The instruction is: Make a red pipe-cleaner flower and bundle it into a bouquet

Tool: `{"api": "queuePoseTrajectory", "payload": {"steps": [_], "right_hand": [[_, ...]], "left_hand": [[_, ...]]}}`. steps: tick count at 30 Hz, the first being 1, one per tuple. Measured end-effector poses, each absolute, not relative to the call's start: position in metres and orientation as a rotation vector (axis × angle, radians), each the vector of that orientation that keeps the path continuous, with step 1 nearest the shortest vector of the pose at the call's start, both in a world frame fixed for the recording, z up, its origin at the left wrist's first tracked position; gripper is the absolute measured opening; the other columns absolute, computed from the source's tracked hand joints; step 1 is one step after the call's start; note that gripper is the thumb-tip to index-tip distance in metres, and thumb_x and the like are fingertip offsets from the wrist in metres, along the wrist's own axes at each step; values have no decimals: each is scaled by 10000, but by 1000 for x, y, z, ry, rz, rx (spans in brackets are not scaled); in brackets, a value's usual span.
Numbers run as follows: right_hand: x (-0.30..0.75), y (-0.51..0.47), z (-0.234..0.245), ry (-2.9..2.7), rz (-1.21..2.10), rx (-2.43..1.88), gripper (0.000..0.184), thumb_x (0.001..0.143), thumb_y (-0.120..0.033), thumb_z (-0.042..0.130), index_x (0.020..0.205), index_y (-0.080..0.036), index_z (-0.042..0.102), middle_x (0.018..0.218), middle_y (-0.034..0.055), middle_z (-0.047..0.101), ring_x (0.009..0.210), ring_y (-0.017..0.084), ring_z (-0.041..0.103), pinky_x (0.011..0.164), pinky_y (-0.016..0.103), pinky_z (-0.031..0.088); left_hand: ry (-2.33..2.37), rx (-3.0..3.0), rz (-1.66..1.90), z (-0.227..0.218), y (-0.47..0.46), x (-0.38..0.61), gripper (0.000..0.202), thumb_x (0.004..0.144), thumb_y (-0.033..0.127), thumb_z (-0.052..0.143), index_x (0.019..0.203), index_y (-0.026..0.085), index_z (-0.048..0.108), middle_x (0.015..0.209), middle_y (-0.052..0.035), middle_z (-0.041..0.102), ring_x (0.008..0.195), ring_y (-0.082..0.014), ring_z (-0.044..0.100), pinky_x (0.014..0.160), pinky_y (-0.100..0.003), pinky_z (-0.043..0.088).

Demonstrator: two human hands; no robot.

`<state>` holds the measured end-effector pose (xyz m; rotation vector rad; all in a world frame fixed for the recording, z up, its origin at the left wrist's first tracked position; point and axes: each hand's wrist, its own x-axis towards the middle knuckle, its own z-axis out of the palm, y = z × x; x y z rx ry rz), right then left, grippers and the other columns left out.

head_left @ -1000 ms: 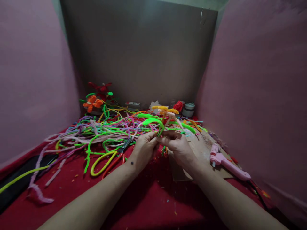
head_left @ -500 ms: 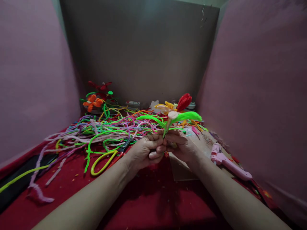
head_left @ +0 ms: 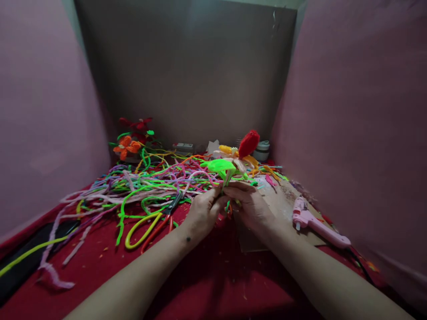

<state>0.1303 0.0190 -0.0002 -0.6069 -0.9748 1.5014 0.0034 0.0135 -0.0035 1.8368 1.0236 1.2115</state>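
Note:
Both hands meet at the middle of the table around a pipe-cleaner flower (head_left: 220,166) with bright green leaves, a red bud and pale and yellow petals above. My left hand (head_left: 203,212) is closed, its fingers pinching the stem from the left. Closed as well, my right hand (head_left: 250,205) grips the same stem from the right. The lower stem is mostly hidden behind the fingers. Just left of my left hand lie scissors (head_left: 143,231) with one yellow and one red handle.
A tangle of coloured pipe cleaners (head_left: 156,178) spreads behind and left of my hands. A pink glue gun (head_left: 316,226) rests at right on cardboard (head_left: 256,240). Orange and red flowers (head_left: 126,147) stand at the back left; pink walls (head_left: 353,111) flank the table.
The flower has turned in my fingers, so its green leaves now point mostly left. Both hands have rolled palms-down around the stem and still hold it.

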Motion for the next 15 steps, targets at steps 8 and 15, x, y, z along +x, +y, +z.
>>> {"api": "queuePoseTrajectory", "payload": {"steps": [8,15], "right_hand": [[131,22,-6,-1135,1546,-551,108,700,-261,653,665,-159,653,453,-24,564,365,101,475,390,227,337],[138,25,-7,-1099,1515,-628,111,636,-244,711,716,-173,679,604,-11,624,517,97,530,492,212,391]], "left_hand": [[847,1531,1045,-2,17,3,295,807,367,521,610,149,530,471,27,517,387,-74,447,419,-192,325],[602,1200,983,-4,18,2,257,782,336,594,641,134,522,472,46,469,357,-29,344,387,-165,241]]}}
